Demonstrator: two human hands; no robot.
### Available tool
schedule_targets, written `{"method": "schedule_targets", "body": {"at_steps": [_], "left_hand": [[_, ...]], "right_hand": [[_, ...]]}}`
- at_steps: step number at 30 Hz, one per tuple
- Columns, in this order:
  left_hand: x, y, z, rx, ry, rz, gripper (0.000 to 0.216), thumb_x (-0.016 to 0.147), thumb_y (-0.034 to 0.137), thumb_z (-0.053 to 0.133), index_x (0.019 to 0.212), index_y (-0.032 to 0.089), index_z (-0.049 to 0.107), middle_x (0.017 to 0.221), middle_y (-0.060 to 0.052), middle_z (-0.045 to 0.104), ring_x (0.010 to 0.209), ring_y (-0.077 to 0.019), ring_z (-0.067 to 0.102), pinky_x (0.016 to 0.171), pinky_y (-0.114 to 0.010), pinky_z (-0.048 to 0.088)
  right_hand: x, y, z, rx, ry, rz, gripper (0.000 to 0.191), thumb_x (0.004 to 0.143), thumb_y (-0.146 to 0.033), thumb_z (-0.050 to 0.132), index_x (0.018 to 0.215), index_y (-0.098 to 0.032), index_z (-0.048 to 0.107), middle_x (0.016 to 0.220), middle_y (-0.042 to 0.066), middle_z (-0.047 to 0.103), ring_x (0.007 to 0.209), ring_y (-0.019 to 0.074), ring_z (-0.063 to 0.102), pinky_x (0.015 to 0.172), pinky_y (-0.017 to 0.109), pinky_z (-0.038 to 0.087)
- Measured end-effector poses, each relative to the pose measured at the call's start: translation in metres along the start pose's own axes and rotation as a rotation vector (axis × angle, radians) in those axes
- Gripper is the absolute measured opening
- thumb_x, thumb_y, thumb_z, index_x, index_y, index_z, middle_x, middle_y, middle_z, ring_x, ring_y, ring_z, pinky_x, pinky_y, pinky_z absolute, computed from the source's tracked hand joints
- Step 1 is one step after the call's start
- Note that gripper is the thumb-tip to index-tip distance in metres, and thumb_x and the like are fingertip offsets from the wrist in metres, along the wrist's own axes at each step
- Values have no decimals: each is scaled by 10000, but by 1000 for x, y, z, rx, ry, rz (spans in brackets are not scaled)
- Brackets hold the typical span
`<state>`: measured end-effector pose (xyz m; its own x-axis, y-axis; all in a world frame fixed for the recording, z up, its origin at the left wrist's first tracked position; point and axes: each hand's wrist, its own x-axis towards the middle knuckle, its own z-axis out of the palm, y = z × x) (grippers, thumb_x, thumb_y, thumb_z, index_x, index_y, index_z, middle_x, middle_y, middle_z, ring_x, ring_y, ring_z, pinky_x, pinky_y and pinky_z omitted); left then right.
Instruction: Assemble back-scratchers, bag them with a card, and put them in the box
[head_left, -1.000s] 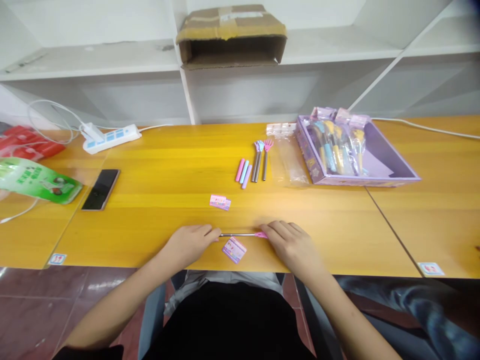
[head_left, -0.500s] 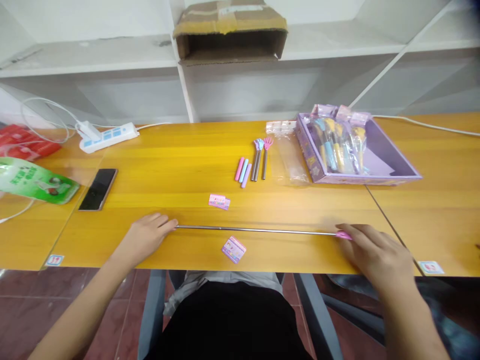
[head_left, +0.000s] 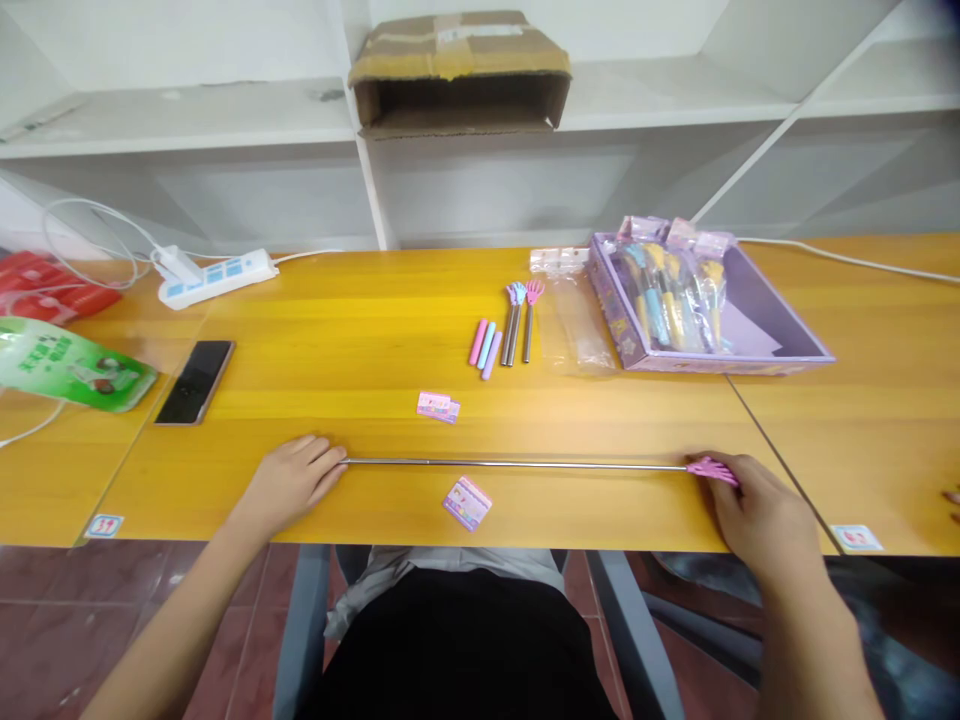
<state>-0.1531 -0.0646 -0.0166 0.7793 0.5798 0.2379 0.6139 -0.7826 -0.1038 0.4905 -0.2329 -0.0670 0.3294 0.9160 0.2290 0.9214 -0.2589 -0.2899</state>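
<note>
A thin metal telescopic back scratcher (head_left: 517,464) lies stretched out level across the table between my two hands. My left hand (head_left: 292,482) is closed around its left end and covers the handle. At the other end, my right hand (head_left: 765,510) grips the pink claw-shaped head (head_left: 711,469) with thumb and fingers. Just below the rod is a small printed card (head_left: 468,502); two overlapping cards (head_left: 438,406) lie above it. Further back are shorter back scratcher rods with claw heads (head_left: 514,325), beside pink, blue and purple handle sleeves (head_left: 485,348).
A purple box (head_left: 780,358) holds several bagged brush-like items, with a clear plastic bag (head_left: 570,320) to its left. On the left are a phone (head_left: 195,382), a power strip (head_left: 221,280) and a green pouch (head_left: 75,365). A cardboard box (head_left: 461,75) sits on the shelf.
My right hand has moved a little to the right with the pink head, and more of the head shows. The rod between my hands spans slightly longer.
</note>
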Motion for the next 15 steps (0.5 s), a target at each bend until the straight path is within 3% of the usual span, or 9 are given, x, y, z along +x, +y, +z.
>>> {"method": "schedule_targets", "body": {"at_steps": [6, 15], "left_hand": [[0, 4, -1, -8, -12, -38, 184, 1107, 256, 545, 1052, 197, 710, 944, -67, 735, 902, -257, 690, 830, -383, 535], [1, 5, -3, -12, 43, -7, 197, 1077, 186, 541, 960, 205, 699, 854, -33, 718, 807, -215, 684, 745, -346, 518]], "right_hand": [[1, -5, 3, -75, -32, 127, 119, 994, -323, 577, 1036, -257, 667, 1139, 180, 790, 955, 288, 758, 789, 385, 485], [-1, -24, 1, -152, -40, 107, 271, 1066, -388, 401, 1025, -224, 613, 1076, 179, 767, 873, 286, 676, 778, 389, 432]]}}
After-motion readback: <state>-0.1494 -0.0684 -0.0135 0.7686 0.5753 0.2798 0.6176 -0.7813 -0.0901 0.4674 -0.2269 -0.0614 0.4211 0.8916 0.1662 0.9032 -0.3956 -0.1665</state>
